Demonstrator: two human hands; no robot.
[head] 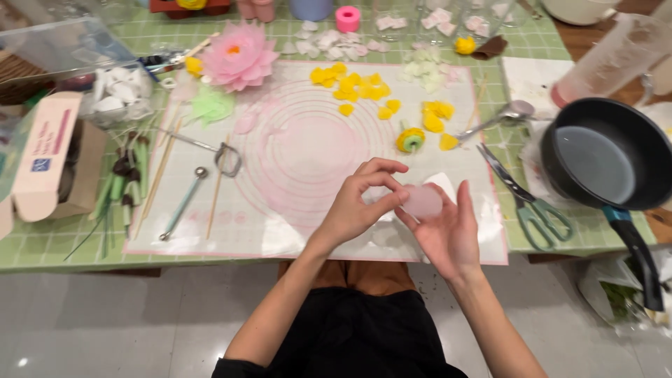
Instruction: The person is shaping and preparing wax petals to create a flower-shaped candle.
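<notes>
Presently we find both hands raised just above the near edge of the pink silicone mat (308, 150), working one pale pink translucent petal (422, 201). The right hand (448, 234) lies open, palm up, with the petal resting against its fingertips; the left hand (353, 203) is curled, thumb and forefinger pinching the petal's left edge. The petal therefore sits between the two hands, clear of the mat surface.

We judge the piece thin and soft (it lets light through), so a hard pinch could tear or crease it, and a loose hold could drop it toward the lap or floor below. The scissors (532, 203) lie just right of the right hand, blades pointing far; a careless sweep of that wrist could catch them. The black pan (602, 157) overhangs the right table edge with its handle jutting near, and a knock from the elbow could tip it.

We cannot make out whether the petal is wax, clay or sugar, nor how the left fingertips grip its underside. The pan's contents read only as a pale film. Far-edge containers are cut off by the frame, and the cardboard box (49, 154) at left hides its contents.
</notes>
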